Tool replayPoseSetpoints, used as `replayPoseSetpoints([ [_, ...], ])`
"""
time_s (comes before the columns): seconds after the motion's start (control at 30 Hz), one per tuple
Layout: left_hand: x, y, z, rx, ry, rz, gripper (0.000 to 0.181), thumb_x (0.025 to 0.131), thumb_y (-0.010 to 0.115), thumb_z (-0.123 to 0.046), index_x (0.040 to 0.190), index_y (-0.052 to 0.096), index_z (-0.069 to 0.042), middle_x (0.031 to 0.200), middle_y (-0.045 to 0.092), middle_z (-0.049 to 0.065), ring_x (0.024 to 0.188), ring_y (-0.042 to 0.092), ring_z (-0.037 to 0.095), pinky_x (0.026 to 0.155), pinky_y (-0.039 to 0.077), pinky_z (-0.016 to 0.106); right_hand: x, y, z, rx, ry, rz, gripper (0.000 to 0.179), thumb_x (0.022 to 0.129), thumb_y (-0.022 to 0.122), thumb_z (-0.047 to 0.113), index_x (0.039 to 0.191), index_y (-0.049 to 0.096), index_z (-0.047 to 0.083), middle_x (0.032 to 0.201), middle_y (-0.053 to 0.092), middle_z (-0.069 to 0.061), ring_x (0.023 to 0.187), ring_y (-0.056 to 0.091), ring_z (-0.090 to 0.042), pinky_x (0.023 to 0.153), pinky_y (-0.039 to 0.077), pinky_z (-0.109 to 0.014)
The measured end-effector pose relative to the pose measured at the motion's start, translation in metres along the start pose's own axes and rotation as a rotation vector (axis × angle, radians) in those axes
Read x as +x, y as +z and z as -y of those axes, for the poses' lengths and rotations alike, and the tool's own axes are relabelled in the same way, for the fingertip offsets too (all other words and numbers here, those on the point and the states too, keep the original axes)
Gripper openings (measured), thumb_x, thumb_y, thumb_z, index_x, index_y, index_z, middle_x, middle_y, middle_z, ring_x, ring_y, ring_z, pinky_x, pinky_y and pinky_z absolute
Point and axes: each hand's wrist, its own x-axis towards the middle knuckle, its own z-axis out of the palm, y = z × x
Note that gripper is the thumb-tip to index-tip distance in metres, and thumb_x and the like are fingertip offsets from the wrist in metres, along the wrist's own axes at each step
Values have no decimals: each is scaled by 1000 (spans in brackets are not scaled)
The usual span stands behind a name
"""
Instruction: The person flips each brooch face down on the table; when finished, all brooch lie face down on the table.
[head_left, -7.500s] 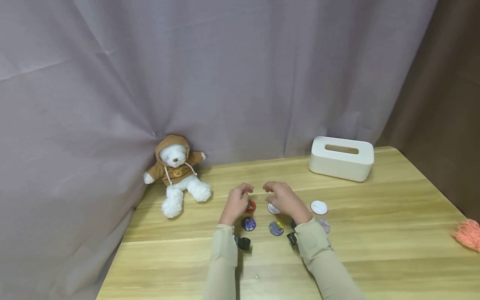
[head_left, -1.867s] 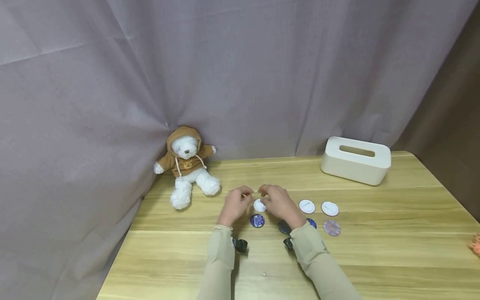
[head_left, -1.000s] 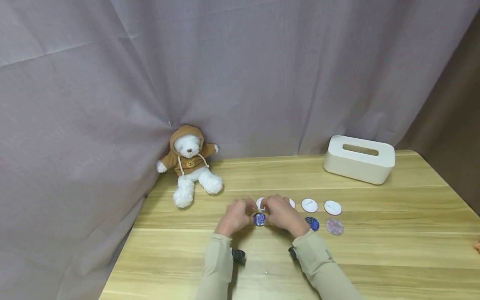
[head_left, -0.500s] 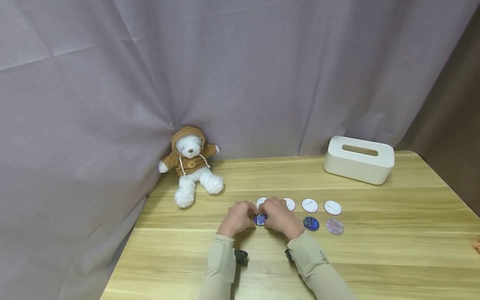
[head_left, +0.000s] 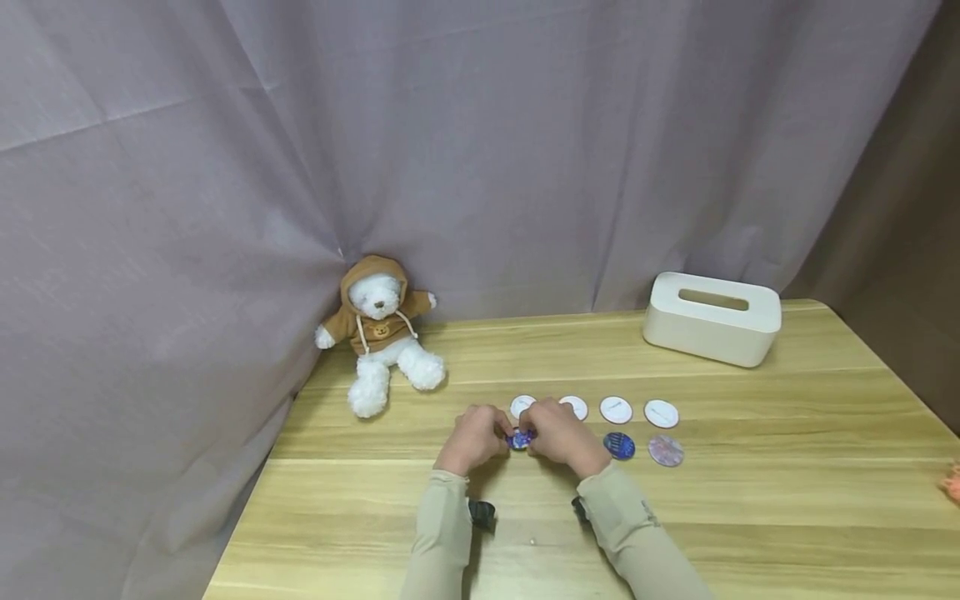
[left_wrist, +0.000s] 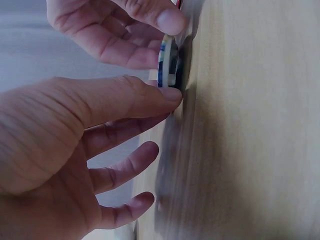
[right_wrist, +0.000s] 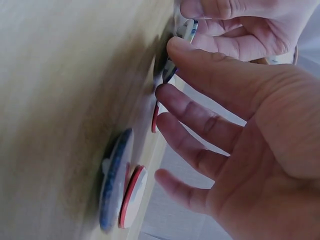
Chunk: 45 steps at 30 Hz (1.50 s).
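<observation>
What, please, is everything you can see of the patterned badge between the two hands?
The patterned badge is a small round disc, its blue-and-purple face up. The left wrist view shows a pale piece on its underside; its material is unclear. The left hand and right hand pinch its opposite edges. In the head view, it is in front of the leftmost white disc; contact with the table is unclear.

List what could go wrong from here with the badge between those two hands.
1. The left hand and right hand pinch the patterned badge by its edges with their fingertips, so it could slip.
2. A white badge lies close behind it; a finger might nudge that one out of its row.
3. The right sleeve is near the dark blue badge and could brush it if the arm shifts.
</observation>
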Motion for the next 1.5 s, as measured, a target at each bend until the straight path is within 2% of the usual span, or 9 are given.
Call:
replayPoseSetpoints([
  [0.23,-2,0,5,-54,40,-17,14,75,82,2,77,76,-11,81,74,-3,81,67,16,80,51,36,-1,-7,-5,49,-17,11,19,71,75,-8,76,71,11,73,64,3,74,59,-20,72,50,-41],
  [0.33,-2,-2,4,-83,53,-17,15,77,80,4,78,76,-10,80,74,-2,77,67,13,78,52,33,-2,-10,-6,65,-23,-5,19,73,71,-10,77,71,9,76,67,2,75,62,-21,73,51,-41],
  [0.5,1,-4,2,-93,74,-35,12,79,79,4,82,78,-8,81,75,0,74,66,10,74,52,29,-2,-15,-8,68,-45,-39,20,72,66,-11,75,69,9,71,63,4,69,55,-17,68,48,-37],
  [0.63,2,-5,1,-97,78,-37,13,79,79,4,84,79,-8,80,75,0,73,65,9,72,50,26,-1,-16,-9,77,-46,-36,18,73,67,-9,74,67,9,69,59,3,67,51,-16,66,45,-36],
  [0.9,2,-4,0,-99,99,-22,12,78,77,5,85,78,-5,80,75,3,76,68,12,70,53,25,-2,-17,-7,82,-44,-31,18,75,66,-11,80,65,6,69,57,4,67,51,-15,67,46,-34],
  [1.1,3,-3,-1,-136,43,2,20,77,73,9,93,74,-3,82,75,9,75,70,15,68,53,26,-3,-17,-4,105,11,16,19,77,60,-13,84,64,4,71,57,2,67,51,-15,66,47,-33],
  [1.27,2,-3,-5,-158,21,14,22,75,74,11,93,73,-2,79,73,8,73,68,15,65,52,26,-5,-15,-4,145,44,49,20,74,62,-14,87,63,2,71,58,-2,66,51,-15,64,46,-32],
  [1.5,4,1,-8,-117,-19,31,25,74,79,8,92,73,-6,78,72,4,70,63,12,65,50,27,-5,-11,-5,92,24,14,25,68,68,-15,85,63,3,69,56,2,66,51,-15,64,46,-32],
])
